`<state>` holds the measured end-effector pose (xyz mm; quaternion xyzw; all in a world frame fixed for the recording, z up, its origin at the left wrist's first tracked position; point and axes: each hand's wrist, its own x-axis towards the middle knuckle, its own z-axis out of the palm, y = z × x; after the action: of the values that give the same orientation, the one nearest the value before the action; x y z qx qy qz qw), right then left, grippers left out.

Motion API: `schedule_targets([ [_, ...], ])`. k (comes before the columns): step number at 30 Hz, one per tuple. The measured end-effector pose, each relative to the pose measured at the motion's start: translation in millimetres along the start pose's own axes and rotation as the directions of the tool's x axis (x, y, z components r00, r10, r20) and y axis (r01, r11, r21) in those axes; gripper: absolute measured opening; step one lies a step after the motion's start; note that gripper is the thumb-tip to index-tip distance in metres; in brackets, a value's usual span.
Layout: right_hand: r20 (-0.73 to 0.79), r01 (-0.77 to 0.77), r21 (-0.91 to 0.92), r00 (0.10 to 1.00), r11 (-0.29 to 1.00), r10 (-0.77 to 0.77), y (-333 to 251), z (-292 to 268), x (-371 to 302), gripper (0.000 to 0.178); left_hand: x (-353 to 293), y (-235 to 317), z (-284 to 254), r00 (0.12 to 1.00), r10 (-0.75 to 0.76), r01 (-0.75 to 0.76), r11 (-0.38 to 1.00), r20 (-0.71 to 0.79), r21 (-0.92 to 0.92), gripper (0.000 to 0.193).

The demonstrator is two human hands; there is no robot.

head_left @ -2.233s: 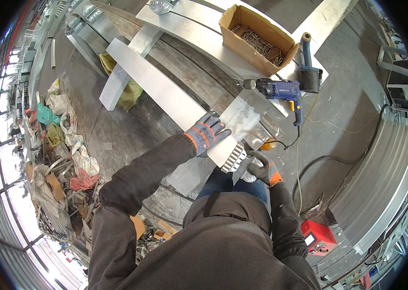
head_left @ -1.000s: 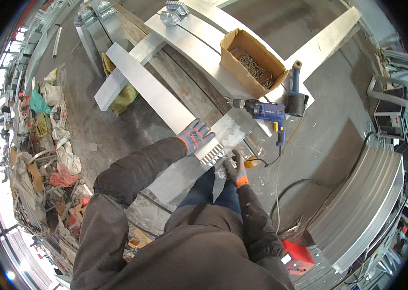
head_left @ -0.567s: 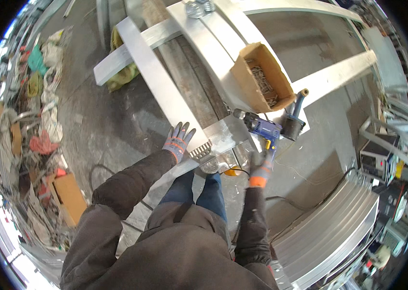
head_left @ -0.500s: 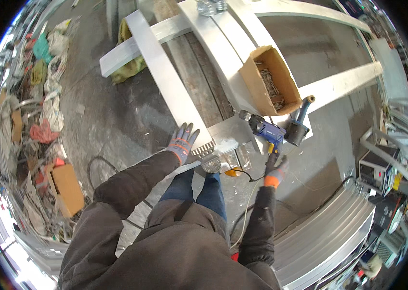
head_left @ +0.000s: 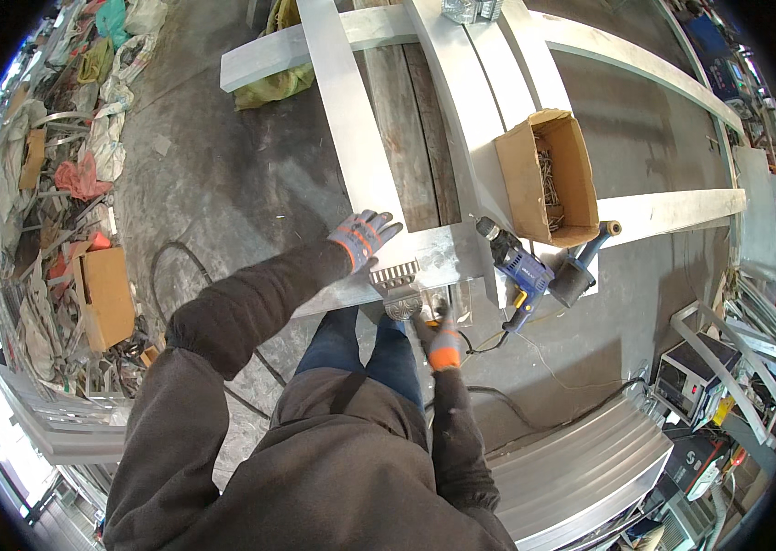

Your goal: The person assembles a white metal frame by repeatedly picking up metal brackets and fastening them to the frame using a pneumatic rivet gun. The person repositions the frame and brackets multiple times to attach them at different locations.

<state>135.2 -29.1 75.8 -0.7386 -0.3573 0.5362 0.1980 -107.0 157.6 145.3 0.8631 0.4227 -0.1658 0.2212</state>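
Note:
My left hand [head_left: 365,236], in a grey and orange glove, lies flat with fingers spread on a silver aluminium frame [head_left: 351,138], where a long bar meets a cross bar. Just right of it a finned metal bracket [head_left: 394,275] sits at the frame's near edge, with a round metal piece [head_left: 404,308] under it. My right hand [head_left: 438,332], in a glove with an orange cuff, is pressed up against that edge beside the round piece. Its fingers are curled, and what they hold is hidden.
A blue cordless drill [head_left: 521,266] and a dark tool [head_left: 581,271] lie on the frame to the right, beside an open cardboard box of screws [head_left: 544,179]. Ribbed metal sheets [head_left: 581,459] lie at lower right, a scrap pile [head_left: 48,184] at left, and cables on the floor.
My right hand reached out toward the blue drill, then came back to the frame's near edge by the bracket. My left hand stayed spread on the frame. The view swung over the frame.

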Motion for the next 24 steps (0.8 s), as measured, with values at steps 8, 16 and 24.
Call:
schedule_targets([
  [8, 0.095, -0.111, 0.134, 0.991, 0.985, 0.099, 118.5, 80.6, 72.6, 0.086, -41.1, 120.0, -86.7, 0.758, 0.525, -0.648, 0.537, -0.387, -0.541, 0.047],
  [16, 0.010, -0.056, -0.104, 0.998, 0.993, 0.058, 102.1, 73.8, 54.5, 0.095, -149.7, 225.5, -93.0, 0.464, 0.849, -0.628, 0.114, -0.253, -0.770, 0.055],
  [24, 0.118, -0.188, -0.220, 0.969, 0.957, 0.217, 52.6, 57.0, 40.4, 0.089, -136.7, 124.9, -125.6, 0.695, 0.448, -0.719, 0.424, -0.562, -0.551, 0.065],
])
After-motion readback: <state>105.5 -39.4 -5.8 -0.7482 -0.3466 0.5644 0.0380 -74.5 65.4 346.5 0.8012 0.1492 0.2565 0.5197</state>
